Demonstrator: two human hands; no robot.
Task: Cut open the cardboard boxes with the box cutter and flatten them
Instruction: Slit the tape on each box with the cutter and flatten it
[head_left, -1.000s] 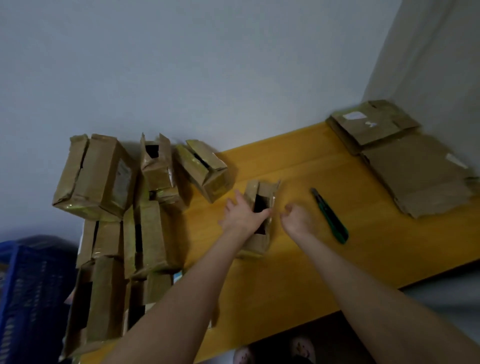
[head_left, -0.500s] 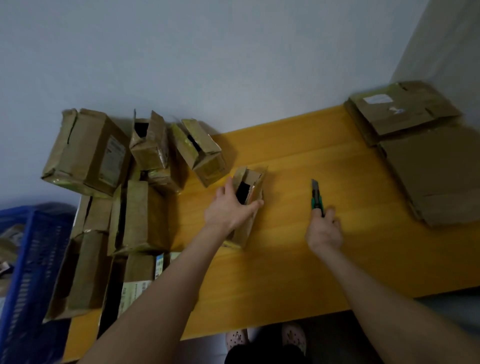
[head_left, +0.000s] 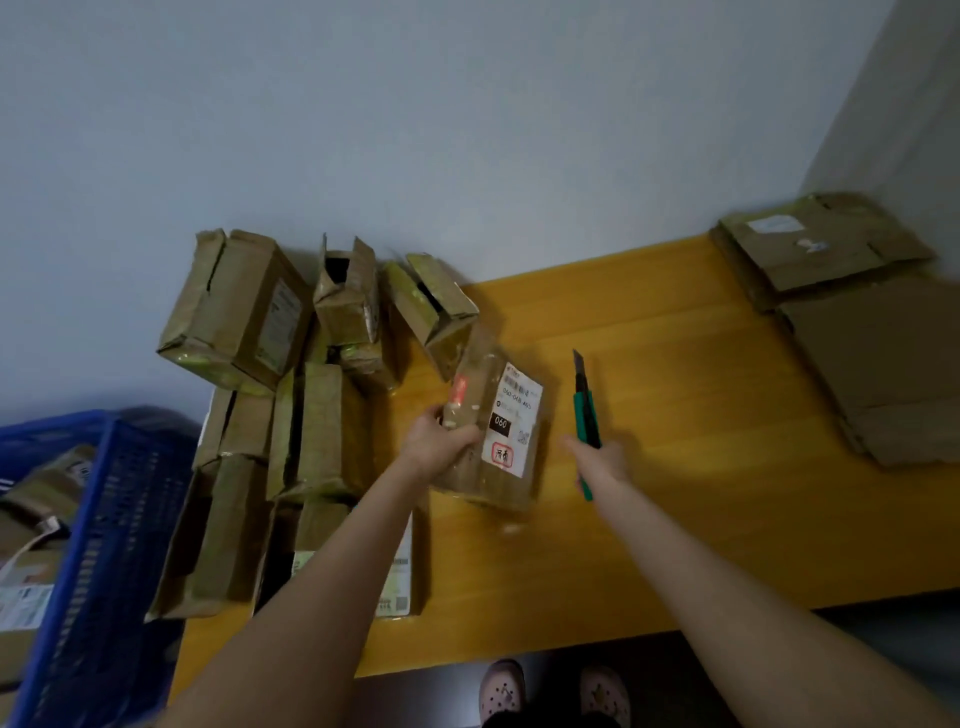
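A small cardboard box with a white shipping label facing up is tilted above the yellow table. My left hand grips its left edge. My right hand holds a green box cutter just right of the box, with the blade end pointing away from me. A gap separates cutter and box. Several more taped, partly open boxes are heaped on the table's left end.
Flattened cardboard lies stacked at the table's far right by the wall corner. A blue plastic crate holding more packages stands left of the table. A white wall runs behind. My feet show under the table's front edge.
My left hand has lifted and turned the small box so its label faces up. My right hand has picked the cutter off the table and raised it beside the box.
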